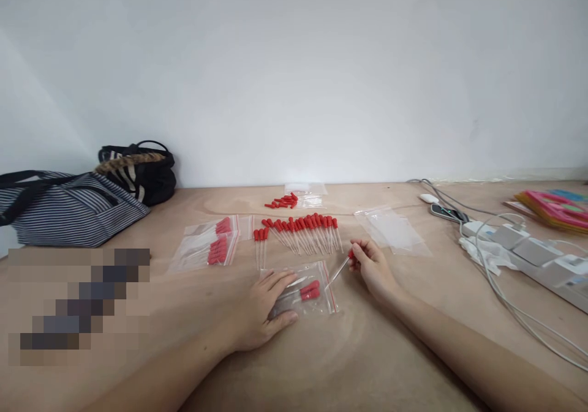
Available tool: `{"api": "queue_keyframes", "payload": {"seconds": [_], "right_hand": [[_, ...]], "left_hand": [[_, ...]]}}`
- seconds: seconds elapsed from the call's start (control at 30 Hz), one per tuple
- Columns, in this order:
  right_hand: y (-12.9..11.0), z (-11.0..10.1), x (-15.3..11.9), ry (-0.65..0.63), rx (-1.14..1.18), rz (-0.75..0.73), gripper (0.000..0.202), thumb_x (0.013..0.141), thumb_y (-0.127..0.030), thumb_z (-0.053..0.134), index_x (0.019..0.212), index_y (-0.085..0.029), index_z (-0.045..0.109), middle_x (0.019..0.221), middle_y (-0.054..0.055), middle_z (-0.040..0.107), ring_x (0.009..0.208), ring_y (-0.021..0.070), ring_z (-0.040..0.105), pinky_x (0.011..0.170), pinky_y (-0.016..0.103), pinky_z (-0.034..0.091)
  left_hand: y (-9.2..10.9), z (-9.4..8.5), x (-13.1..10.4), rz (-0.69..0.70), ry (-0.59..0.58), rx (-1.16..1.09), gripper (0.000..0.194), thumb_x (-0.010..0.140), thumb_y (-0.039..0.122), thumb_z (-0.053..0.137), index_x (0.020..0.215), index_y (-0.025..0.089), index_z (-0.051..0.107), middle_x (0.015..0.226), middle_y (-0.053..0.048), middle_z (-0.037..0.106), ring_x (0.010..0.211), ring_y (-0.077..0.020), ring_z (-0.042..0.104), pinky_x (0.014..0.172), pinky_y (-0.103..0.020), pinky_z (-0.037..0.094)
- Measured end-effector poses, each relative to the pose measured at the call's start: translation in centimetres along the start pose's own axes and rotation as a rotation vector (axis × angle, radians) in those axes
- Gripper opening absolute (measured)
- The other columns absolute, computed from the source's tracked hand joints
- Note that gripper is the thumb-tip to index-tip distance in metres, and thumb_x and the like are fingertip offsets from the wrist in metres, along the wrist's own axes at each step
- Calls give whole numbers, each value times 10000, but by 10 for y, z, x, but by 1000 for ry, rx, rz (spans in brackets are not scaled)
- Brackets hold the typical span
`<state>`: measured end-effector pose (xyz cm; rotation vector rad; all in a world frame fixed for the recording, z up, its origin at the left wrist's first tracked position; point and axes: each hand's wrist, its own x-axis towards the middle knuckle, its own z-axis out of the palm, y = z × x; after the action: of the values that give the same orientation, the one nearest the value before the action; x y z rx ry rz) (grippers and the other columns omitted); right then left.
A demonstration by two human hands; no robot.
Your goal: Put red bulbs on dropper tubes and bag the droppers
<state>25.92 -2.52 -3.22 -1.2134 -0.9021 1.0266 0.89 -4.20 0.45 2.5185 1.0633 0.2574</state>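
My right hand (371,267) pinches a glass dropper (340,269) by its red rubber bulb; the tube slants down left, its tip at the mouth of a clear zip bag (301,309). Inside that bag lie a few droppers (310,290), bulbs toward the red-striped mouth. My left hand (269,308) lies over the bag's left end, fingers stretched out and thumb apart. Behind the bag, a row of red-bulbed droppers (305,225) fans across the table, with 3 more droppers (260,234) just left of it.
Filled zip bags (197,250) overlap on the left. Flat clear bags (390,231) lie on the right. Loose red bulbs (282,201) and glass tubes (312,201) sit at the back. A power strip (528,247) with cables stands far right; a striped bag (78,207) is far left.
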Motion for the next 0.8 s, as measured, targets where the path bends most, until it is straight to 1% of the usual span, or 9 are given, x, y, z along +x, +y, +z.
{"api": "queue_keyframes", "payload": {"seconds": [0.07, 0.17, 0.3, 0.37, 0.53, 0.6, 0.67, 0.73, 0.8], "right_hand": [[-1, 2, -4, -13, -10, 11, 370, 661, -508, 567, 863, -218, 459, 620, -30, 489, 508, 114, 480, 468, 254, 420], [-1, -4, -3, -11, -44, 9, 379, 664, -518, 556, 872, -216, 460, 609, -38, 474, 489, 106, 464, 461, 250, 410], [-1, -19, 6, 76, -83, -70, 371, 676, -514, 543, 895, -225, 463, 632, -38, 483, 502, 104, 458, 465, 246, 400], [0, -22, 9, 101, -81, -74, 348, 688, -507, 530, 894, -234, 462, 640, -33, 493, 525, 117, 473, 474, 254, 411], [3, -11, 2, 66, -3, -23, 346, 672, -500, 565, 866, -230, 473, 628, -30, 489, 523, 118, 484, 481, 260, 432], [2, -6, -5, 33, 44, 21, 375, 649, -509, 596, 857, -221, 476, 628, -31, 496, 523, 114, 496, 480, 256, 434], [-1, -4, -12, -39, 83, 87, 397, 623, -506, 633, 839, -207, 487, 627, -30, 516, 528, 108, 512, 501, 255, 443], [-4, -5, -17, -165, 97, 156, 394, 601, -477, 674, 812, -189, 508, 640, -20, 551, 549, 104, 531, 548, 259, 455], [-8, -9, -20, -331, 72, 189, 367, 583, -428, 712, 785, -176, 538, 671, -5, 586, 585, 104, 547, 594, 262, 456]], "left_hand": [[1, -1, 0, -4, -3, 3, 538, 816, 433, 459, 1289, 209, 338, 1345, -89, 389, 1239, -273, 316, 1020, -497, 249], [3, -2, -1, -8, 0, 2, 532, 816, 423, 463, 1288, 211, 341, 1344, -87, 391, 1237, -273, 319, 1021, -493, 249], [4, -3, -1, -14, 12, -8, 531, 810, 420, 472, 1283, 208, 354, 1338, -85, 400, 1240, -283, 311, 1015, -495, 258], [5, -3, 0, -13, 8, -10, 529, 810, 417, 473, 1280, 203, 358, 1335, -88, 403, 1235, -282, 321, 1017, -497, 252], [3, -2, 0, -6, 16, -29, 533, 804, 405, 486, 1281, 206, 358, 1334, -88, 406, 1233, -278, 329, 1027, -495, 235], [3, -1, 0, -11, 25, -30, 533, 804, 416, 483, 1282, 216, 358, 1334, -82, 407, 1237, -284, 321, 1020, -497, 249], [3, -1, 0, -20, 24, -27, 535, 804, 423, 480, 1280, 211, 361, 1331, -85, 410, 1235, -290, 321, 1012, -501, 261], [3, -1, 0, -20, 18, -19, 535, 803, 418, 482, 1279, 204, 363, 1331, -88, 409, 1230, -284, 330, 1016, -499, 258], [4, -2, 0, -4, 15, -11, 532, 804, 404, 483, 1281, 206, 355, 1335, -86, 406, 1227, -271, 339, 1025, -495, 243]]}}
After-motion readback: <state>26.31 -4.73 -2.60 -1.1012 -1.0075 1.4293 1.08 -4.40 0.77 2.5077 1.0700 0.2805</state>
